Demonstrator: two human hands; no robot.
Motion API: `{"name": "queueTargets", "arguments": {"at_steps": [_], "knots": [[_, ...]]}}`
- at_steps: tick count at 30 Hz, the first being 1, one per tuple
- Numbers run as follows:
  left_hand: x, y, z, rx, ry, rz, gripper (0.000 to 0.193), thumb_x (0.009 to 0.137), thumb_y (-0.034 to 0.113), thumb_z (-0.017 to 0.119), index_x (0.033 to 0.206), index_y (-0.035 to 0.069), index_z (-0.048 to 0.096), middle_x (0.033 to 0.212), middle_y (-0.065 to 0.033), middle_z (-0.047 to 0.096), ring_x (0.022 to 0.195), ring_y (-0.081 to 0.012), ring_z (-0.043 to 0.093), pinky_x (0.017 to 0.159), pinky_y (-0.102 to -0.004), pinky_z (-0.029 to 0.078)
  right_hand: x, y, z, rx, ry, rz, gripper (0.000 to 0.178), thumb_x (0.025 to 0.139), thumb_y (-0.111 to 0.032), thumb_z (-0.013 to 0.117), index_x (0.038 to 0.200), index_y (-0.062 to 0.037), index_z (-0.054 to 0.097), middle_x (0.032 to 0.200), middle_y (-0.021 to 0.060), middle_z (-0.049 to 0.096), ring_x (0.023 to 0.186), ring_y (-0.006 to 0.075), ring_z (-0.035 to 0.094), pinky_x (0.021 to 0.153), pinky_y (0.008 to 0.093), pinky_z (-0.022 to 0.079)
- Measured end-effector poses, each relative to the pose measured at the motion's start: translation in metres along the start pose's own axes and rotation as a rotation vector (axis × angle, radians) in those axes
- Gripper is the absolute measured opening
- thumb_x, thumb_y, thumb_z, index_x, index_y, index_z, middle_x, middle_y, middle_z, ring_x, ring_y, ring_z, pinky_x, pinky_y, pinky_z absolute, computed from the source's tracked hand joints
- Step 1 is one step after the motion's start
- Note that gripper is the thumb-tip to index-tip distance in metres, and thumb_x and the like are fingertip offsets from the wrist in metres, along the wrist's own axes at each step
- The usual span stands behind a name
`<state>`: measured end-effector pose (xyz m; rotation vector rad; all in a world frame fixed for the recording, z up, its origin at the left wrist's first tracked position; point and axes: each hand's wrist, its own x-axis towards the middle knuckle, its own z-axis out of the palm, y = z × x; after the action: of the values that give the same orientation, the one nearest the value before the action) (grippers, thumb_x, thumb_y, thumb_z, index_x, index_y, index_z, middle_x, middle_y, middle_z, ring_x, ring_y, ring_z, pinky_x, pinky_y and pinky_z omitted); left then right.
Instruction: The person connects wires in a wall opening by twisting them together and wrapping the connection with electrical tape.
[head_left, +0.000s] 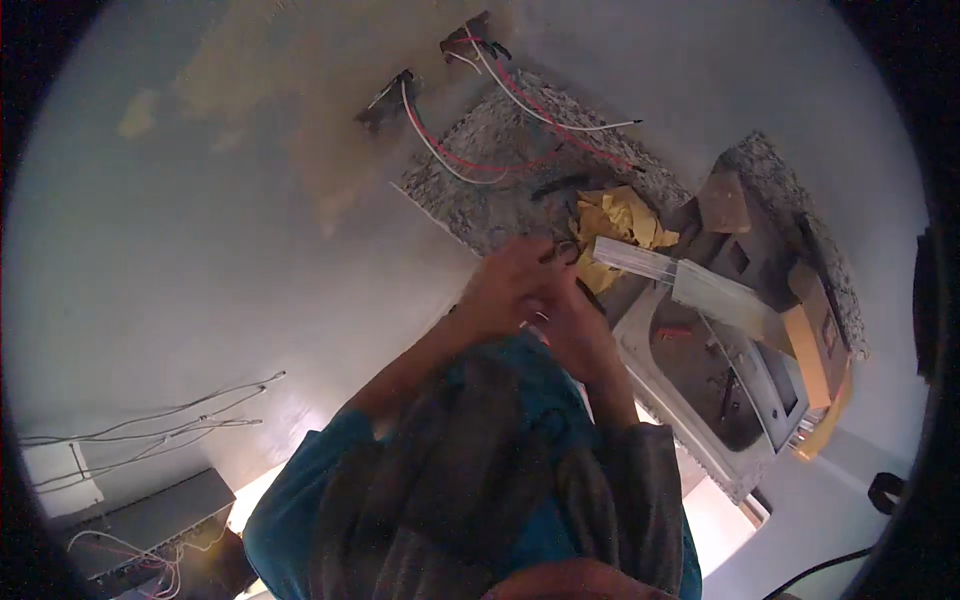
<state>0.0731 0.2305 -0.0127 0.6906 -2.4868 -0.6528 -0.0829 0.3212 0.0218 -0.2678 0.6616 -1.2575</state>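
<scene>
My left hand (510, 280) and my right hand (575, 315) meet in front of my body, close to the front edge of a speckled granite counter (480, 200). The fingers of both are bent and pressed together around something small. A thin pale loop shows between the hands, and a small dark curved piece sticks out at the fingertips; what these belong to I cannot make out. Just beyond my fingers lies crumpled yellow paper (625, 218). Red, white and dark wires (520, 100) hang from two wall boxes onto the counter.
A sink (700, 370) on my right holds a red item and dark tools. Across it lie a long clear plastic pack (635, 258) and an open cardboard box (815, 335). Loose cables (150, 435) stick out at the lower left, above a dark panel with wires (150, 530).
</scene>
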Motion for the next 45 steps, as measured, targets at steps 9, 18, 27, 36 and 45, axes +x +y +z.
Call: {"name": "queueTargets", "arguments": {"at_steps": [9, 18, 27, 36, 45], "knots": [[0.054, -0.026, -0.112, 0.133, 0.281, -0.191, 0.033, 0.097, 0.024, 0.066, 0.127, 0.010, 0.064, 0.129, -0.0154, 0.064, 0.119, -0.0360, 0.059, 0.104, -0.0480, 0.044, 0.027, -0.092, 0.067, -1.334, 0.081, -0.695, 0.029, 0.087, -0.007, 0.075, 0.116, -0.0077, 0.069, 0.112, 0.0110, 0.070, 0.101, 0.0225, 0.068, 0.093, 0.0343, 0.050], [0.171, -0.128, -0.063, -0.788, 0.680, -0.562, 0.034, 0.096, 0.025, 0.069, 0.119, 0.000, 0.065, 0.105, -0.0121, 0.069, 0.097, -0.0202, 0.064, 0.084, -0.0353, 0.051, 0.180, -0.115, 0.059, -1.855, 0.349, -1.187, 0.032, 0.091, -0.016, 0.069, 0.121, -0.0062, 0.066, 0.117, 0.0202, 0.068, 0.106, 0.0440, 0.063, 0.092, 0.0483, 0.051], [0.198, -0.131, -0.040, -1.057, 0.953, -0.431, 0.030, 0.100, 0.023, 0.063, 0.118, -0.002, 0.063, 0.107, -0.0145, 0.070, 0.090, -0.0186, 0.065, 0.079, -0.0347, 0.051, 0.261, -0.133, 0.047, -1.857, 0.244, -1.052, 0.045, 0.089, -0.019, 0.071, 0.130, -0.0037, 0.060, 0.117, 0.0197, 0.068, 0.108, 0.0407, 0.065, 0.092, 0.0462, 0.053], [0.191, -0.134, -0.047, -0.985, 1.014, -0.590, 0.023, 0.102, 0.018, 0.058, 0.115, 0.000, 0.061, 0.093, -0.0062, 0.064, 0.071, -0.0130, 0.060, 0.062, -0.0292, 0.048, 0.277, -0.140, 0.053, -1.555, 0.120, -0.840, 0.039, 0.092, -0.011, 0.069, 0.129, -0.0060, 0.057, 0.104, 0.0166, 0.071, 0.095, 0.0290, 0.070, 0.082, 0.0397, 0.054], [0.182, -0.127, -0.040, -1.124, 1.017, -0.473, 0.024, 0.102, 0.010, 0.055, 0.124, 0.003, 0.057, 0.095, -0.0065, 0.061, 0.067, -0.0138, 0.059, 0.056, -0.0312, 0.050, 0.256, -0.142, 0.075, -1.750, 0.076, -1.141, 0.042, 0.093, -0.010, 0.066, 0.133, -0.0072, 0.055, 0.115, 0.0199, 0.064, 0.106, 0.0381, 0.063, 0.085, 0.0449, 0.052]]}}
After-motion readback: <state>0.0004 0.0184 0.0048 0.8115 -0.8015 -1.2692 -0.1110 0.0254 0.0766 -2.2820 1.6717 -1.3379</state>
